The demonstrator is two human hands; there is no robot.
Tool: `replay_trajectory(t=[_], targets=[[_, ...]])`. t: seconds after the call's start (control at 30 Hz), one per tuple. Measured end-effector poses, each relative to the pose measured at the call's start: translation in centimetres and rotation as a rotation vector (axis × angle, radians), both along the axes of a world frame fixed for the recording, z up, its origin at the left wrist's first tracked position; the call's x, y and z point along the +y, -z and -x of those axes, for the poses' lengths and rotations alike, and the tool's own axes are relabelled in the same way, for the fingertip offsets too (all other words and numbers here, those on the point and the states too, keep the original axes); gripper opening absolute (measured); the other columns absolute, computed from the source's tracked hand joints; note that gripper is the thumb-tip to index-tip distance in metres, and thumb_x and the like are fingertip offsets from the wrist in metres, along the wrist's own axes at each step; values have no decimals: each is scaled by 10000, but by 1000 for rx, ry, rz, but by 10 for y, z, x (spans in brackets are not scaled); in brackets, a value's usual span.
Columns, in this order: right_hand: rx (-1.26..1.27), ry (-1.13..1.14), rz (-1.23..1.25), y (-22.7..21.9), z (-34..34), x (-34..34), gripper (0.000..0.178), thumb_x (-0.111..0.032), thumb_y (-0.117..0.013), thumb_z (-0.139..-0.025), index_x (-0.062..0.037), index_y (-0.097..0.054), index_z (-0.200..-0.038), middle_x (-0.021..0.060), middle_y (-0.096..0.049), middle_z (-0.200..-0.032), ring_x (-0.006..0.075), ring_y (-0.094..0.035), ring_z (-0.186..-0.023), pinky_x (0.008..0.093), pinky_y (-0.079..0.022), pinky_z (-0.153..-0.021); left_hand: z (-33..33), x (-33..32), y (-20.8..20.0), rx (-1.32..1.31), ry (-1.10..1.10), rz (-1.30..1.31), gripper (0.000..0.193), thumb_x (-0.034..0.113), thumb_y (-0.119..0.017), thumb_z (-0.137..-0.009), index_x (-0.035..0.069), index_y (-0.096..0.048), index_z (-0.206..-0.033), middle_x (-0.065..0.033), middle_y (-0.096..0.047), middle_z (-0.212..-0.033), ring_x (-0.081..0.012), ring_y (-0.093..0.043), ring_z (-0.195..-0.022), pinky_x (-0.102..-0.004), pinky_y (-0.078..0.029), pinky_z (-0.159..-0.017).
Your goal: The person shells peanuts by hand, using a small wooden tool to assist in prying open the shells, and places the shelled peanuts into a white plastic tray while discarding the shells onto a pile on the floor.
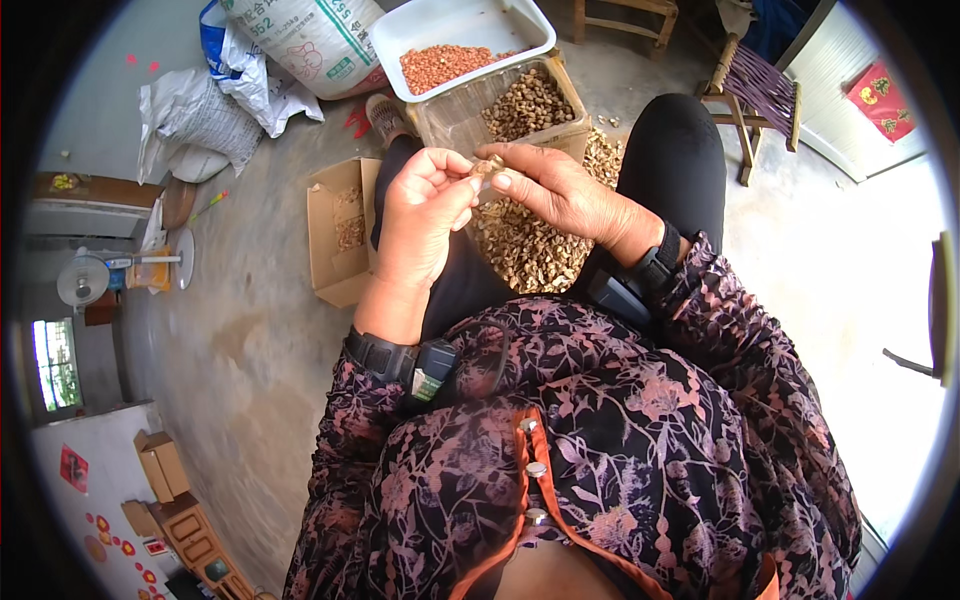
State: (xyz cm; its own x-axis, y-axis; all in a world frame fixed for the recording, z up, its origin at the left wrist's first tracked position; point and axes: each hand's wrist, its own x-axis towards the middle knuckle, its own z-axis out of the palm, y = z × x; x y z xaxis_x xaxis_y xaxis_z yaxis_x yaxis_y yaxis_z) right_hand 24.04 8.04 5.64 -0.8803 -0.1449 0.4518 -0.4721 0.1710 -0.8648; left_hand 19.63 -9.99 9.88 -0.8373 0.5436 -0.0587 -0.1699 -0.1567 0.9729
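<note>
My left hand [425, 210] and my right hand [565, 195] meet over my lap, both closed. Their thumbs and fingertips pinch a peanut in its shell [488, 167] from either side; fingers partly cover it. Beneath the hands, between my legs, lies a heap of broken peanut shells [535, 250]. Just beyond stands a clear plastic bin [447, 122] with unshelled peanuts [528, 104] in it. A white tub [530, 32] of reddish peanut kernels [445, 68] rests at the bin's far side.
An open cardboard box [325, 235] with some bits inside stands beside my left leg. Full sacks [305, 45] lean at the far left. A folding stool [755, 95] stands at the far right, and a wooden stool [630, 22] at the back. A standing fan [85, 280] is at the left.
</note>
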Motion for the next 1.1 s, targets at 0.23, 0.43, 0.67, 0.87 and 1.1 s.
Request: replay_trajectory(t=[0.23, 0.43, 0.67, 0.87, 1.1], targets=[[15, -14, -4, -4, 4, -19, 382, -281, -594, -902, 19, -552, -1134, 140, -621, -876, 203, -600, -807, 314, -475, -725, -1, -13, -3, -41, 16, 48, 86, -2, -577, -857, 46, -536, -915, 13, -538, -735, -14, -450, -576, -140, -294, -447], [-78, 30, 70, 0, 4, -12, 157, -182, -675, -845, -39, -615, -865, 11, -537, -692, 80, -488, -669, 251, -423, -603, 3, -10, 6, -59, 24, 113, 98, 0, -589, -842, 49, -532, -905, 22, -521, -725, -11, -430, -563, -136, -281, -436], [-79, 144, 140, 18, 3, -2, 102, -119, -657, -847, -34, -600, -841, 32, -551, -700, 102, -509, -668, 263, -439, -621, 7, 8, 24, -289, 44, 4, 136, 179, -542, -902, 45, -546, -918, -22, -528, -742, -60, -444, -551, -155, -291, -414], [-59, 146, 95, 22, -1, 5, 73, -84, -632, -856, -20, -596, -864, 43, -591, -734, 97, -542, -702, 266, -456, -646, 7, 21, 35, -431, 175, 62, 268, 321, -512, -938, 56, -546, -921, -23, -512, -716, -73, -442, -539, -163, -290, -395], [-189, 111, 225, 21, 6, 16, 49, -64, -598, -873, -17, -590, -865, 10, -608, -747, 65, -539, -735, 240, -462, -681, 10, 37, 41, -437, 125, 39, 255, 292, -465, -967, 49, -525, -922, -5, -460, -678, -71, -427, -533, -170, -288, -392]])
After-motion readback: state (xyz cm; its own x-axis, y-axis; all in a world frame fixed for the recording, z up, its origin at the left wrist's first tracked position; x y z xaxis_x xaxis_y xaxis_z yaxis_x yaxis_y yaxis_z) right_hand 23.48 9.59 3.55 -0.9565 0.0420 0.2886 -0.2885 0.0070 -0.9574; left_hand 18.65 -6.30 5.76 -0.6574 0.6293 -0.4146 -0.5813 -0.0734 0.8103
